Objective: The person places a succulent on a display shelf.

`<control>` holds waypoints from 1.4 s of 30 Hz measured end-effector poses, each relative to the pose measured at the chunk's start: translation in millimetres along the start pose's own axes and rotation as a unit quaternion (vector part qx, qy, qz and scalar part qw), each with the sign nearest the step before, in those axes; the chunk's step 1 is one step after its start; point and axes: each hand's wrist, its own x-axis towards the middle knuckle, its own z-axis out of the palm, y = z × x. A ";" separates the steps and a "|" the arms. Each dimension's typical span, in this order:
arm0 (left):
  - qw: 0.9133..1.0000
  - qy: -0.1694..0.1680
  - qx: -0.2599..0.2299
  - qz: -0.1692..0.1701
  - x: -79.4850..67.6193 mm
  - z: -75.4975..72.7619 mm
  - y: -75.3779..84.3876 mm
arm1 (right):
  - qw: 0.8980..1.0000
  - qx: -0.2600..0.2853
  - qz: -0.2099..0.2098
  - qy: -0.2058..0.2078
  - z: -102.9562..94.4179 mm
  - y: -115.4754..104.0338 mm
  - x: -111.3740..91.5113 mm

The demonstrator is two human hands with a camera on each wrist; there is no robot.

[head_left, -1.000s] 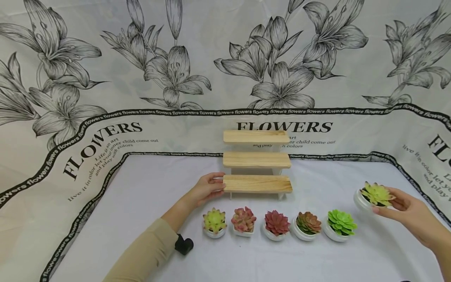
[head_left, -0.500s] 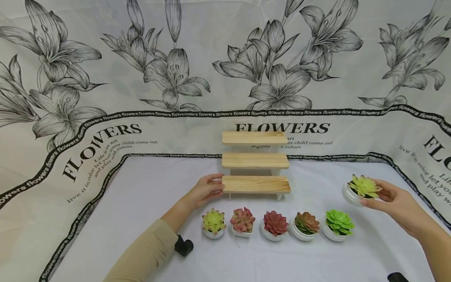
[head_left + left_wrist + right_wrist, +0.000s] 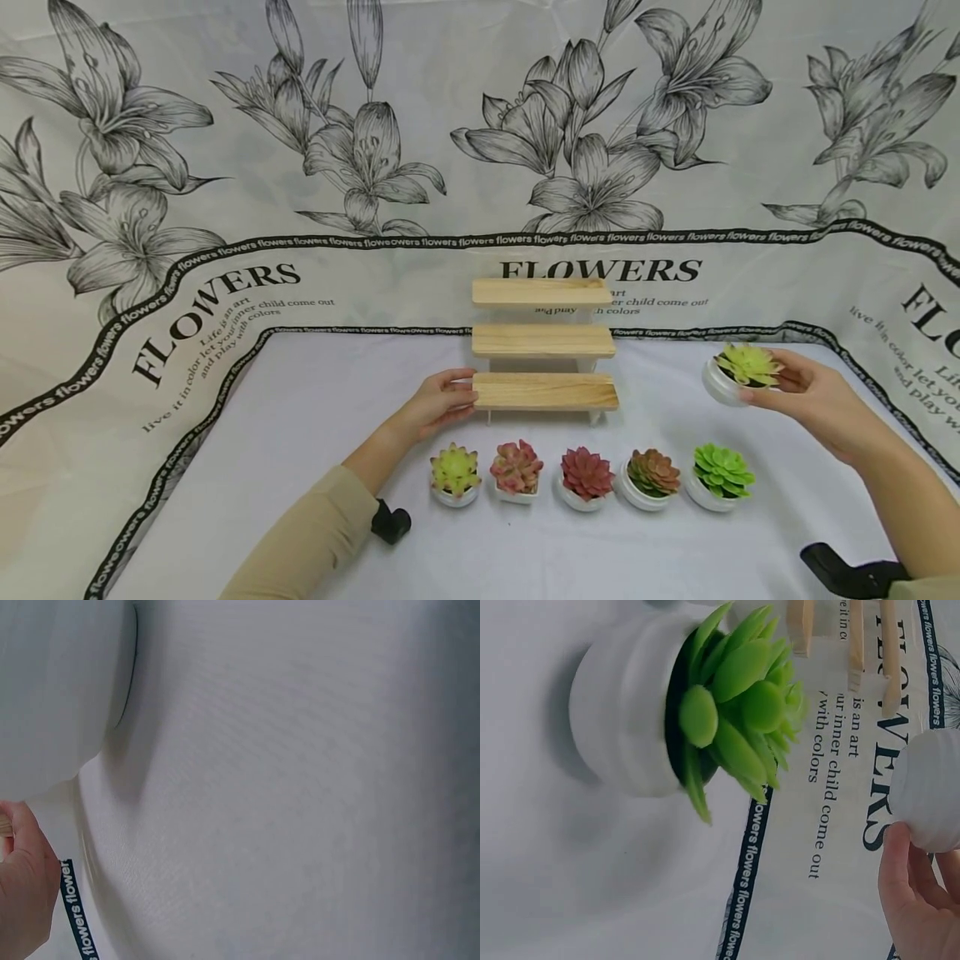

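My right hand [image 3: 821, 404] holds a yellow-green potted succulent [image 3: 746, 367] by its white pot, raised above the table at the right. In the right wrist view, the fingers [image 3: 896, 862] grip that pot [image 3: 930, 791] at the right edge. My left hand [image 3: 435, 404] holds the left end of the lowest board of a three-tier wooden stand [image 3: 546, 392]. Only part of this hand [image 3: 26, 892] shows in the left wrist view, with a sliver of wood at its fingers.
In front of the stand, a row holds a yellow-green succulent [image 3: 455, 471], a pink one [image 3: 517, 468], a dark red one [image 3: 588, 473], a brownish one [image 3: 654, 473] and a bright green one [image 3: 722, 471]. A flower-printed cloth [image 3: 405, 283] hangs behind the white table [image 3: 315, 392].
My right hand has carried the yellow-green succulent leftward and a little up, closer to the stand. The left hand stays at the lowest board.
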 end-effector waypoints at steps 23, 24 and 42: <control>1.000 -0.022 -0.009 0.009 0.5 -1.5 -1.2 | 0.997 0.053 -0.047 0.000 3.2 -39.0 30.4; 1.000 -0.021 -0.010 0.008 0.3 -1.4 -1.1 | 0.997 0.053 -0.046 0.002 2.7 -40.3 31.6; 1.000 -0.012 0.008 0.008 -2.6 -0.3 0.8 | 1.000 0.021 -0.019 -0.013 6.7 -79.9 59.3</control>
